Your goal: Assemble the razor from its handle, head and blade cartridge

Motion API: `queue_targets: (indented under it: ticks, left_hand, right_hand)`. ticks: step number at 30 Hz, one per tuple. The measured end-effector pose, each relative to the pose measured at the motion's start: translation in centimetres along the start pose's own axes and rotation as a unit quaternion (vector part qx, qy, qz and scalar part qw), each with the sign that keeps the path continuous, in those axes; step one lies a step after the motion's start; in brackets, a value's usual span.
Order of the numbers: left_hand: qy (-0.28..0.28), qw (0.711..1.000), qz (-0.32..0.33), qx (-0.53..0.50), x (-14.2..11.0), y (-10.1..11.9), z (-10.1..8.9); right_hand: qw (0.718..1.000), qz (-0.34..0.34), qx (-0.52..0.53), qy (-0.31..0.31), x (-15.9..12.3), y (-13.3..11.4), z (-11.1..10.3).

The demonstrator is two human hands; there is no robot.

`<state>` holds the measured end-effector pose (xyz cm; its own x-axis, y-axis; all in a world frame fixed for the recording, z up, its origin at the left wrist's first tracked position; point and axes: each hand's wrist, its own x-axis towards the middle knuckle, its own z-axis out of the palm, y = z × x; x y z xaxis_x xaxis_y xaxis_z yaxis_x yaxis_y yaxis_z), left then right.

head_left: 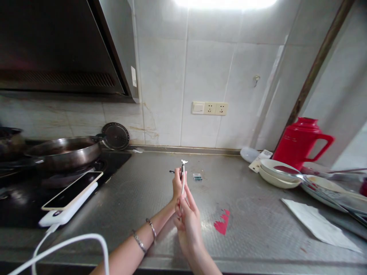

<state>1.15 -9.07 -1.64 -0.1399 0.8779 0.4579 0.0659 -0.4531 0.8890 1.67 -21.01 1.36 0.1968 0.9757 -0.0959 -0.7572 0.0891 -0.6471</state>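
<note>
Both hands meet above the middle of the steel counter (246, 214). They hold a thin white stick-like tool (183, 176) upright, with a small metal tip at its top. My left hand (177, 185), two bracelets on its wrist, pinches the upper part of the tool. My right hand (187, 221) is closed round its lower end. Just beyond the hands a small dark piece (172, 172) and a small greenish packet (197, 176) lie on the counter.
A phone (73, 190) rests on a white power bank (67, 210) with a white cable (71, 244) at the left. A pan (64, 151) sits on the stove. Right side: red jug (299, 142), stacked bowls (278, 172), plates, paper sheet (318, 225). A red scrap (222, 223) lies near my hands.
</note>
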Motion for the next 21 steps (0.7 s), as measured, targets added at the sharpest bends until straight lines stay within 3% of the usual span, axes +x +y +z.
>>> queue_targets:
  ticks: [4, 9, 12, 15, 18, 21]
  left_hand:
    - [-0.023, 1.0, 0.008, -0.008, 0.3, 0.0, 0.0]
    - [-0.006, 0.999, 0.028, -0.017, 1.1, 0.0, -0.1]
    - [-0.019, 0.999, 0.024, -0.034, 1.7, -0.2, -0.3]
    - [-0.039, 0.998, 0.005, -0.055, 2.1, -0.4, -0.4]
    - [-0.052, 0.995, -0.029, -0.083, 2.0, -0.7, -0.4]
    - [-0.068, 0.991, -0.043, -0.105, 1.7, -0.6, -0.2]
  right_hand:
    - [0.998, -0.045, -0.038, -0.024, 0.4, -1.3, -0.1]
    - [0.965, -0.212, -0.152, -0.026, 6.0, -6.0, -0.4]
    - [0.926, -0.268, -0.265, -0.022, 10.3, -8.7, -1.6]
    - [0.859, -0.291, -0.421, 0.003, 13.6, -10.2, -3.5]
    - [0.805, -0.266, -0.529, 0.044, 15.2, -10.2, -5.3]
    - [0.768, -0.252, -0.583, 0.082, 15.6, -9.2, -6.4]
